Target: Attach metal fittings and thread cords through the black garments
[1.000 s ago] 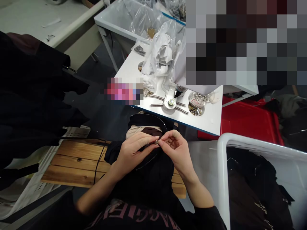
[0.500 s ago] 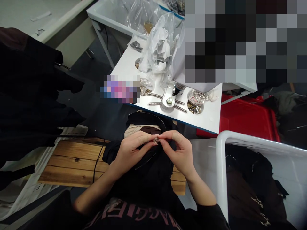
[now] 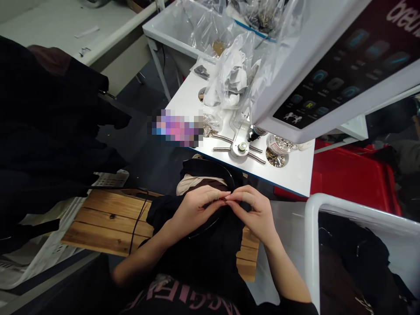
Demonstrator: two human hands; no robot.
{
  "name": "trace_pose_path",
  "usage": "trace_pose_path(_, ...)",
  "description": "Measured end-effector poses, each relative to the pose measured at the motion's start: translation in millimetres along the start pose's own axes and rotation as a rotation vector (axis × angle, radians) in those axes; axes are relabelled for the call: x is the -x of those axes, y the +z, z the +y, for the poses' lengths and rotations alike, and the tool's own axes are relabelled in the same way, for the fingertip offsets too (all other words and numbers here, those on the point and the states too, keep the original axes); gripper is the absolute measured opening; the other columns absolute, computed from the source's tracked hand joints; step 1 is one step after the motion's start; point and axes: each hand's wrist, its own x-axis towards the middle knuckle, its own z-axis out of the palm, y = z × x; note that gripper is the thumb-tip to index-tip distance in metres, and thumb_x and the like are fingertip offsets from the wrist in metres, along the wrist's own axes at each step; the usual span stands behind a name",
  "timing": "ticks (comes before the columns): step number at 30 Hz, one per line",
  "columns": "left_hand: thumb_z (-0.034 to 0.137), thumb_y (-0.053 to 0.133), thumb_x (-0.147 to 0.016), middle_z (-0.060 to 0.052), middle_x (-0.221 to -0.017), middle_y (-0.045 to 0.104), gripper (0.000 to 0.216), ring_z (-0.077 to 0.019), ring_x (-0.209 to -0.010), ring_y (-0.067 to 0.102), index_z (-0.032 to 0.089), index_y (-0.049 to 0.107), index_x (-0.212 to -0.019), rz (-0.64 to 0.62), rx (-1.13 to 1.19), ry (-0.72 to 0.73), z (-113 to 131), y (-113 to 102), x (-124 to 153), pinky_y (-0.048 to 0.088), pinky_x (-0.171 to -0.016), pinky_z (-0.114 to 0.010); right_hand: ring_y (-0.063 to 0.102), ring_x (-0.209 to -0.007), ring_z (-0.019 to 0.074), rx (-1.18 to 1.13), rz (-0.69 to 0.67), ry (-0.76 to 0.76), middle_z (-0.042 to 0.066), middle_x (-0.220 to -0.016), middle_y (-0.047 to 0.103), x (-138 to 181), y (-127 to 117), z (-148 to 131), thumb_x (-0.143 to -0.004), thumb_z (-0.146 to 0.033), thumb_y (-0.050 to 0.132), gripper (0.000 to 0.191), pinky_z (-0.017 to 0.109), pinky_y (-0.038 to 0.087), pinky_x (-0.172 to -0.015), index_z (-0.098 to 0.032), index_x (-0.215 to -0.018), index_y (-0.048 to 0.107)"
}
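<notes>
Over my lap, the fingertips of my left hand [image 3: 201,204] and my right hand [image 3: 255,212] meet in a pinch. Between them is a small metal button [image 3: 225,199], mostly covered by the fingers. Which hand bears most of it, I cannot tell. Beneath the hands lies black cloth [image 3: 203,165] with a thin shiny curved edge, along with beige cloth [image 3: 186,183] and some brown cloth. Past my knees, the white worktable [image 3: 295,175] carries a machine base with a round pad [image 3: 243,147] and coiled metal arms.
A machine head with a control panel [image 3: 328,78] overhangs the table. A plastic jar [image 3: 278,143] stands by a recess of metal parts [image 3: 275,158]. Dark garments [image 3: 49,153] hang at left. A white bin [image 3: 313,245] with dark clothes is at right, a red bin [image 3: 354,179] behind it.
The camera view has shifted, so the scene sits further right and slightly lower. The button's shiny round face showed before; now the fingers hide more of it. Both hands keep their pinch.
</notes>
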Motion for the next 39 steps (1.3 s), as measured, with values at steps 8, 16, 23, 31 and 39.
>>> trace_pose_path(8, 0.024, 0.055, -0.086, -0.004, -0.096, 0.066, 0.023, -0.0139, -0.083, 0.060, 0.019, 0.062, -0.107, -0.100, 0.083, -0.215, -23.4, 9.7, -11.7, 0.049, -0.069, -0.024, 0.056, -0.072, 0.0137, 0.088, -0.018, 0.047, 0.002, -0.082, 0.058, -9.6, 3.7, 25.7, -0.084, -0.020, 0.057, 0.009, 0.027, 0.049, -0.063, -0.024, -0.089, 0.063)
trace_pose_path(16, 0.023, 0.048, -0.086, -0.007, -0.085, 0.066, 0.021, -0.0132, -0.069, 0.056, 0.012, 0.066, -0.091, -0.167, 0.110, -0.442, -116.1, 79.2, 12.1, 0.046, -0.066, -0.025, 0.050, -0.064, 0.0130, 0.267, 0.300, 0.107, 0.001, -0.076, 0.057, -47.1, -18.3, 67.7, -0.084, -0.027, 0.057, 0.009, 0.028, 0.044, -0.065, -0.020, -0.082, 0.062)
trace_pose_path(23, 0.023, 0.046, -0.088, -0.006, -0.091, 0.066, 0.021, -0.0155, -0.082, 0.057, 0.014, 0.065, -0.093, -0.123, 0.167, -0.396, -133.6, 86.6, 22.6, 0.044, -0.077, -0.027, 0.056, -0.077, 0.0170, 0.326, 0.404, 0.111, 0.005, -0.085, 0.064, -86.8, -26.9, 88.8, -0.083, -0.031, 0.057, 0.015, 0.031, 0.046, -0.075, -0.019, -0.085, 0.065)
trace_pose_path(31, 0.023, 0.046, -0.088, -0.006, -0.090, 0.065, 0.022, -0.0152, -0.082, 0.058, 0.014, 0.065, -0.093, -0.117, 0.177, -0.390, -136.8, 86.2, 22.7, 0.045, -0.077, -0.027, 0.060, -0.079, 0.0190, 0.393, 0.343, 0.102, 0.008, -0.083, 0.067, -95.5, -27.1, 94.6, -0.083, -0.035, 0.057, 0.021, 0.031, 0.048, -0.076, -0.017, -0.083, 0.067)
trace_pose_path(39, 0.023, 0.049, -0.086, -0.004, -0.089, 0.066, 0.019, -0.0152, -0.082, 0.059, 0.017, 0.066, -0.091, -0.100, 0.185, -0.372, -146.9, 91.7, 24.7, 0.046, -0.076, -0.027, 0.061, -0.075, 0.0197, 0.434, 0.312, 0.111, 0.007, -0.078, 0.067, -101.6, -31.2, 96.0, -0.081, -0.038, 0.059, 0.025, 0.031, 0.047, -0.073, -0.016, -0.079, 0.070)
